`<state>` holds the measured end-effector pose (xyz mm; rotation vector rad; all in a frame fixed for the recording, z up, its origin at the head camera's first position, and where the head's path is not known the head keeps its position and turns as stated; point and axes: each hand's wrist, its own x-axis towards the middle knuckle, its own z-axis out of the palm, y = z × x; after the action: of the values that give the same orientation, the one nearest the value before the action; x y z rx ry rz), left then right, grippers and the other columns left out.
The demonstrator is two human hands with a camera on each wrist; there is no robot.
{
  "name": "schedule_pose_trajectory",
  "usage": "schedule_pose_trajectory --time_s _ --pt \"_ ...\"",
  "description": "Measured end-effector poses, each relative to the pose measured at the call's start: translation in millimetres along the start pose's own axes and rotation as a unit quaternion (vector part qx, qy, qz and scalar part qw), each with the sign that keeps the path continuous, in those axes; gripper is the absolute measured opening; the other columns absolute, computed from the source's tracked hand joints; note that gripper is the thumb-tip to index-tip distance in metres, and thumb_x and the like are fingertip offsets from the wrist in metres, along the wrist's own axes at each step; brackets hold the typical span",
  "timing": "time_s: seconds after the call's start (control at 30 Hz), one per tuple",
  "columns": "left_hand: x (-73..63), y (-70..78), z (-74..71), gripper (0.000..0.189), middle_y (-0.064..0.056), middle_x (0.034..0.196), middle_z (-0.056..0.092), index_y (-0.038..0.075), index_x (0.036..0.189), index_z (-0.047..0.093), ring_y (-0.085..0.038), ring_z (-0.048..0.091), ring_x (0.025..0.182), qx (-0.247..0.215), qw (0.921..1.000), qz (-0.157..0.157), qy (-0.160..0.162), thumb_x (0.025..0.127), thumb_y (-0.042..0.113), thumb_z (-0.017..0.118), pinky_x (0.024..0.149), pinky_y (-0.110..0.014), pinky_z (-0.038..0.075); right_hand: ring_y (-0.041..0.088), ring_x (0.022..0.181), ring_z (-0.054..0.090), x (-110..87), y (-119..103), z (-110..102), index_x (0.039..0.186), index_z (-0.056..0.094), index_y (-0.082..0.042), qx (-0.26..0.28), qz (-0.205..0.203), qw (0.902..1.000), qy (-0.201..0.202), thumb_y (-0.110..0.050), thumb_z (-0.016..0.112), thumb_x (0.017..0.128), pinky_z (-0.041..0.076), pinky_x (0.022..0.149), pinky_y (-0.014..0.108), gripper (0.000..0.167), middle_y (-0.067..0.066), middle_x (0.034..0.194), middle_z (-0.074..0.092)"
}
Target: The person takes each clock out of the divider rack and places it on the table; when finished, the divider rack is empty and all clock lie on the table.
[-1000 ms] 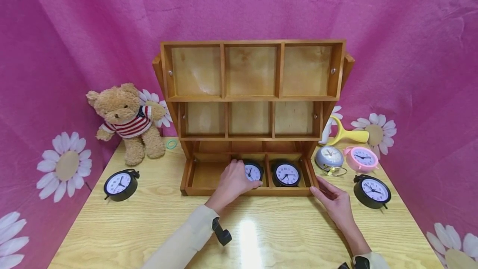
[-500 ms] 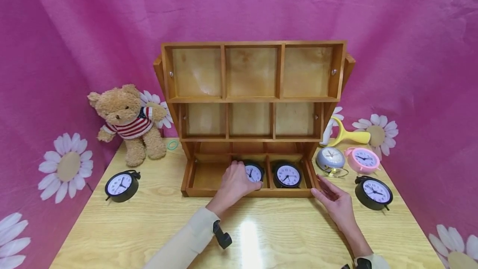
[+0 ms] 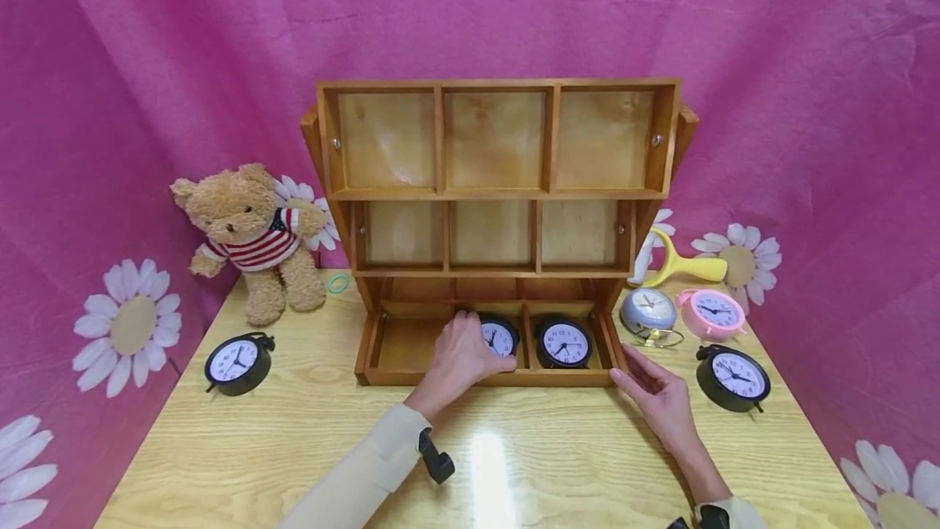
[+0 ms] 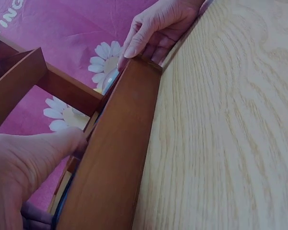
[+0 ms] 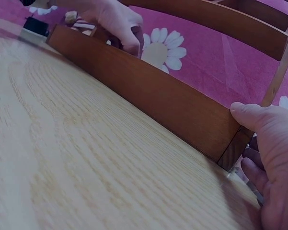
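Observation:
My left hand [image 3: 464,353] grips a black alarm clock [image 3: 499,340] with a white dial, in the middle bottom compartment of a tiered wooden display rack [image 3: 496,195]. The palm and fingers hide the clock's left side; the thumb lies by its lower edge. A second black alarm clock [image 3: 563,344] lies face up in the right bottom compartment. At the rack's front right corner, my right hand [image 3: 663,398] holds the wood, its thumb [image 5: 251,115] on the front board [image 5: 153,88] and the other fingers around the outer side.
Right of the rack are a grey clock [image 3: 649,310], a pink alarm clock [image 3: 712,313], a black alarm clock [image 3: 733,378] and a yellow-handled item [image 3: 693,268]. On the left are another black alarm clock [image 3: 238,363], a teddy bear [image 3: 253,239] and a green ring [image 3: 339,282].

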<state>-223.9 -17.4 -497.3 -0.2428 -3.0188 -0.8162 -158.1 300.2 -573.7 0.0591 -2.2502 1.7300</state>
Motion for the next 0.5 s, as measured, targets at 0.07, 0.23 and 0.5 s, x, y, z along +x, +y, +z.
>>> schedule_pose_trajectory --time_s 0.07,0.23,0.5 --pt "1.4 -1.1 1.4 0.076 -0.01 0.097 0.061 0.0 0.103 0.063 -0.023 0.059 0.081 0.01 0.9999 0.007 0.009 0.06 0.055 0.094 0.063 -0.034 0.055 -0.005 0.111 0.066 0.4 0.6 0.0 0.141 0.062 0.004 -0.003 0.001 1.0 -0.001 -0.003 0.076 0.095 0.054 0.09 0.014 0.049 0.027 0.137 0.062" --pt "2.4 -4.2 5.1 0.085 -0.011 0.107 0.063 0.0 0.114 0.063 -0.024 0.061 0.09 0.017 0.999 0.027 0.031 0.061 0.059 0.091 0.072 -0.037 0.059 -0.006 0.111 0.066 1.2 2.1 -0.2 0.142 0.062 0.002 -0.011 0.001 0.9999 -0.003 -0.006 0.076 0.095 0.054 0.09 0.014 0.049 0.025 0.138 0.064" --pt "0.9 -5.5 3.6 0.093 -0.015 0.121 0.061 -0.002 0.13 0.058 -0.029 0.061 0.104 -0.014 0.9985 0.025 0.047 0.065 0.059 0.087 0.09 -0.043 0.059 -0.006 0.109 0.066 0.2 2.6 -0.5 0.141 0.063 0.003 -0.021 -0.007 0.9998 -0.002 -0.005 0.076 0.095 0.055 0.088 0.014 0.048 0.024 0.136 0.065"
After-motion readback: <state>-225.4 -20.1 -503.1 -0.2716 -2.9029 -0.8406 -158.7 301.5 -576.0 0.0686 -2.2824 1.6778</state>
